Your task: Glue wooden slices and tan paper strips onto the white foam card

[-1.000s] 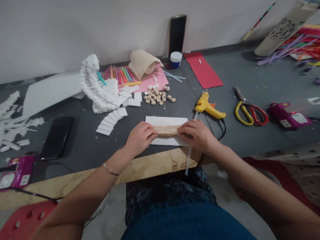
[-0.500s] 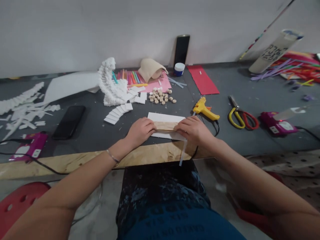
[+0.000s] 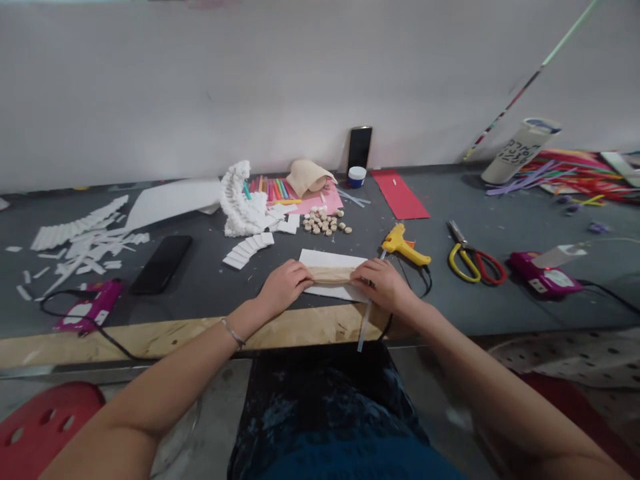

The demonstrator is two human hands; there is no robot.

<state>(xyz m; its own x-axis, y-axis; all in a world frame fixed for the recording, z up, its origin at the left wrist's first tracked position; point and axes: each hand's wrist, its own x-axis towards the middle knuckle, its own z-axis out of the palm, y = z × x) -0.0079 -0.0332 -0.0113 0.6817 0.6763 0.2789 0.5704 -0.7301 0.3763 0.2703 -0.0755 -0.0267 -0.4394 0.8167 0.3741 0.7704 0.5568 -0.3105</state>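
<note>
A narrow beige strip, rolled or folded lengthwise (image 3: 331,275), stretches between my two hands over a white sheet (image 3: 333,256) at the table's front. My left hand (image 3: 286,283) is closed on its left end, and my right hand (image 3: 383,283) is closed on its right end. The fingertips are partly hidden. Below my right hand a clear glue stick (image 3: 365,325) hangs over the wooden edge; whether the hand touches it I cannot tell. A yellow glue gun (image 3: 405,245) lies just beyond my right hand.
Scissors (image 3: 473,261) and a purple power socket (image 3: 545,273) lie to the right. Small wooden pieces (image 3: 323,221) and white squares (image 3: 249,249) sit beyond my hands. A black phone (image 3: 163,265) and a second purple socket (image 3: 91,308) are on the left. Black cords cross the table edge.
The camera view has tilted up, so the table sits lower in the picture. The beige strip shows a rounder upper surface between my hands, which keep their hold at both ends.
</note>
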